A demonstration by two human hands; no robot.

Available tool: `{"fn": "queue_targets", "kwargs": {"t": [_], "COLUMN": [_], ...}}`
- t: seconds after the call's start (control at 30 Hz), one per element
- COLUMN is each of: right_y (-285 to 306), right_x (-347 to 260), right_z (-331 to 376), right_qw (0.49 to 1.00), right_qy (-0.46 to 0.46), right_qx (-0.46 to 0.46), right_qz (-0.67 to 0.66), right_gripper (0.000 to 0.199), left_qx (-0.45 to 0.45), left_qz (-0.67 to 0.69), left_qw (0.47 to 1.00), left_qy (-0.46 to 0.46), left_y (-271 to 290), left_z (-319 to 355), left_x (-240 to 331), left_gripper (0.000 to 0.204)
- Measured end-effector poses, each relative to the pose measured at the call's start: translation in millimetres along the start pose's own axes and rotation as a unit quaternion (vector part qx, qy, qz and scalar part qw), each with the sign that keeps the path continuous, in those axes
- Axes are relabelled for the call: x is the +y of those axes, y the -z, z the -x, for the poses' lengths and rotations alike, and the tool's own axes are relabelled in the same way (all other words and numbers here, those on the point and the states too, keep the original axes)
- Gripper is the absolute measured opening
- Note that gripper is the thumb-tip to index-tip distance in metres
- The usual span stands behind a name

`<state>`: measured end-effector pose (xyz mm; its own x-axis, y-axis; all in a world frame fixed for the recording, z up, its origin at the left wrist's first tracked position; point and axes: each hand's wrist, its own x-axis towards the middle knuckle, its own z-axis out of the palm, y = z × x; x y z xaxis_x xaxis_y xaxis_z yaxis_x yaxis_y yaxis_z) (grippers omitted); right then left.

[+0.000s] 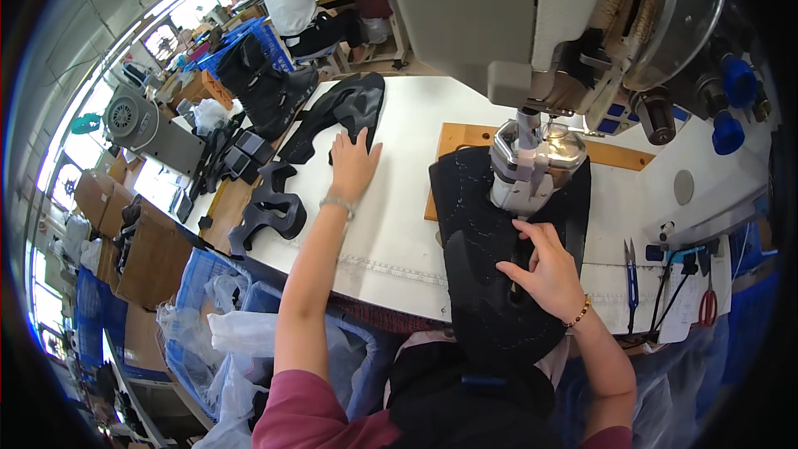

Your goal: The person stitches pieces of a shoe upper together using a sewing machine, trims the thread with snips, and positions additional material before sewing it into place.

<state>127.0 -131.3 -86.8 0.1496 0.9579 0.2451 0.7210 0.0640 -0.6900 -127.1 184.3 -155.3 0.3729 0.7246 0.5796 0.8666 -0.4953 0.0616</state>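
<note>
My right hand (544, 270) presses on a dark fabric piece (490, 241) with pale stitch lines, which lies under the needle head (525, 168) of a grey sewing machine (532, 25). The fabric hangs over the table's front edge toward my lap. My left hand (352, 165) reaches out flat on the white table (391, 233), its fingertips touching the near end of a stack of black cut pieces (337, 112). A bracelet shows on each wrist.
More black cut pieces (268, 208) lie at the table's left edge. Small snips (631, 270) and red-handled scissors (707, 303) sit right of the fabric. Blue bins with plastic bags (224, 324) stand below left. Another person (303, 4) works at a far table.
</note>
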Motion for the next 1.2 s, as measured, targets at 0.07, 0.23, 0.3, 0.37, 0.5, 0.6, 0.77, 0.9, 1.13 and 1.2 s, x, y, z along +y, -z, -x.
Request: {"fn": "queue_targets", "kwargs": {"t": [0.07, 0.23, 0.3, 0.37, 0.5, 0.6, 0.77, 0.9, 1.13, 1.2], "right_y": [2.6, -8.0, -11.4, -11.0, -7.0, 4.0, 11.1, 34.8, 62.5, 71.9], "right_x": [-0.6, -4.0, 0.8, 6.4, 13.2, -3.5, -36.4, -51.2, -33.4, -33.3], "right_z": [-1.4, 2.2, 2.6, 1.1, -6.2, -5.8, -20.0, -43.1, -27.9, -24.4], "right_qw": [1.0, 0.997, 0.997, 0.997, 0.977, 0.931, 0.93, 0.948, 0.897, 0.891], "right_qy": [-0.025, 0.002, 0.015, 0.024, 0.0, -0.065, 0.031, 0.097, -0.011, -0.049], "right_qx": [-0.015, 0.014, 0.032, 0.049, 0.01, -0.042, -0.04, 0.025, 0.058, 0.106], "right_qz": [-0.002, 0.081, 0.062, 0.047, -0.214, -0.356, -0.363, -0.303, -0.437, -0.439], "right_gripper": [0.058, 0.054, 0.05, 0.047, 0.039, 0.036, 0.033, 0.023, 0.026, 0.026], "left_qx": [0.023, -0.158, -0.258, -0.302, -0.121, -0.052, 0.141, 0.197, 0.217, 0.226], "left_qz": [0.046, 0.221, 0.293, 0.366, 0.344, 0.312, 0.327, 0.22, 0.145, 0.162], "left_qw": [0.998, 0.962, 0.916, 0.877, 0.931, 0.949, 0.928, 0.919, 0.909, 0.903], "left_qy": [-0.021, 0.014, 0.092, 0.08, 0.03, 0.009, -0.108, -0.261, -0.325, -0.328], "left_y": [20.3, 131.5, 151.5, 157.6, 143.0, 134.9, 126.4, 145.5, 157.1, 159.0], "left_z": [16.1, 69.2, 91.8, 116.3, 142.3, 147.2, 142.8, 91.5, 46.9, 35.9], "left_x": [34.2, 118.4, 140.2, 159.6, 181.2, 177.4, 146.3, 138.4, 172.0, 186.1], "left_gripper": [0.041, 0.03, 0.036, 0.054, 0.059, 0.05, 0.044, 0.052, 0.052, 0.053]}}
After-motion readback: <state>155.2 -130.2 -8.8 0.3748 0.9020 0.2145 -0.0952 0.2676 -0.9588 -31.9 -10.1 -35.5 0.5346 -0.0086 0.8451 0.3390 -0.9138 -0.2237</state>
